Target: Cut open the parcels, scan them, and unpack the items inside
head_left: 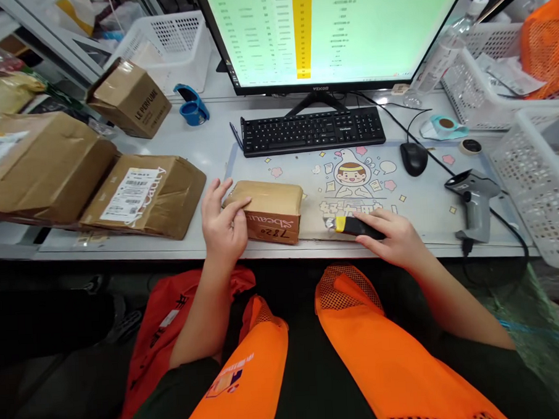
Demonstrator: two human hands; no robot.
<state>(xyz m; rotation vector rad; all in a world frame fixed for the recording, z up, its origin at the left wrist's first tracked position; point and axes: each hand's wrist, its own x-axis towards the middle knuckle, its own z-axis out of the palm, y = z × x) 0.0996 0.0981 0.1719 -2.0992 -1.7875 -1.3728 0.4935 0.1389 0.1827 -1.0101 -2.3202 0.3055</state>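
Observation:
A small brown cardboard box [273, 210] with printing and "7820" handwritten on its front lies near the desk's front edge. Against its left end rests my left hand [223, 227], fingers spread, the index finger reaching over the top. Just right of the box, my right hand [392, 235] is closed on a black and yellow box cutter [357, 226], held low over the printed desk mat [300, 165]. The cutter's yellow end points left toward the box without touching it. My palm partly hides its black end.
Larger cartons [142, 194] sit at the left. A keyboard [313, 131] and monitor [320, 87] stand behind. To the right are a mouse [414, 159], a corded barcode scanner [476, 204] and white baskets [532, 180]. A blue cup-like item [194, 111] stands back left.

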